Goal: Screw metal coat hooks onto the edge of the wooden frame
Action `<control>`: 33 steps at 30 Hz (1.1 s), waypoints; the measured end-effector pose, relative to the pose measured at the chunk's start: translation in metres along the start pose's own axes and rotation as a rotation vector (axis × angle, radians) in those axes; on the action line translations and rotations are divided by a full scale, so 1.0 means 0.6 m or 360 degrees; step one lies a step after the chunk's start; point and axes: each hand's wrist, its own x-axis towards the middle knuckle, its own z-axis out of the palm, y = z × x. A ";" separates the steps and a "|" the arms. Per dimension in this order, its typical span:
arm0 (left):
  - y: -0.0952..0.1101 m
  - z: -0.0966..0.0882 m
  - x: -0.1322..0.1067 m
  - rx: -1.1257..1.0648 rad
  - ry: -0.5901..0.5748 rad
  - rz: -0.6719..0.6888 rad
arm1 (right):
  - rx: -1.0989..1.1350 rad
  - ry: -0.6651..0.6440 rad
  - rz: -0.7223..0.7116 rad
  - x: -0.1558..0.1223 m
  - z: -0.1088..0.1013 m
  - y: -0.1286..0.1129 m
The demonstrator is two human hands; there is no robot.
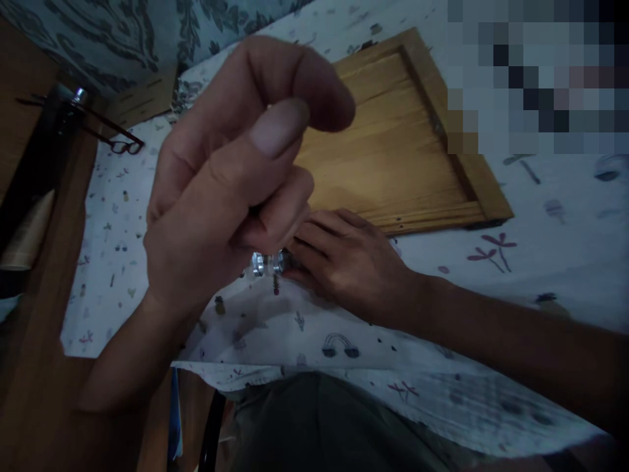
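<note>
My left hand (226,157) is raised close to the camera, its fingers curled and the thumb tip pressed near the bent index finger. Whatever it pinches, if anything, is hidden or too small to name. Lower down, my right hand (344,259) reaches in from the right, palm down, by the near edge of a framed wooden panel (378,151), which looks like a cabinet door. Shiny metal fittings (258,263) show beside its fingertips, partly covered by both hands. Its fingertips are tucked behind my left hand, so its grip cannot be made out.
A white patterned cloth (299,341) covers the table. Eyeglasses (125,147) lie at the left, near a piece of cardboard (147,98). Patterned fabric (132,39) hangs behind. A wooden edge (54,314) runs along the left side. The upper right corner is pixelated.
</note>
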 end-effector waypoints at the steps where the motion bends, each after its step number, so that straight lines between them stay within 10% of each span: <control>1: -0.005 -0.005 -0.001 0.0025 -0.0074 -0.0040 | 0.0006 -0.0014 0.0001 0.000 0.000 0.000; 9: -0.041 0.001 -0.018 0.0131 0.0395 0.0412 | 0.0026 -0.0074 0.0006 0.000 0.001 0.001; 24: -0.021 0.004 -0.011 0.0245 0.0179 0.0004 | 0.0023 -0.0018 0.0009 -0.001 0.003 -0.001; 33: -0.017 -0.003 -0.011 0.0119 0.0380 0.0325 | 0.0041 -0.0073 0.0010 0.000 0.001 0.000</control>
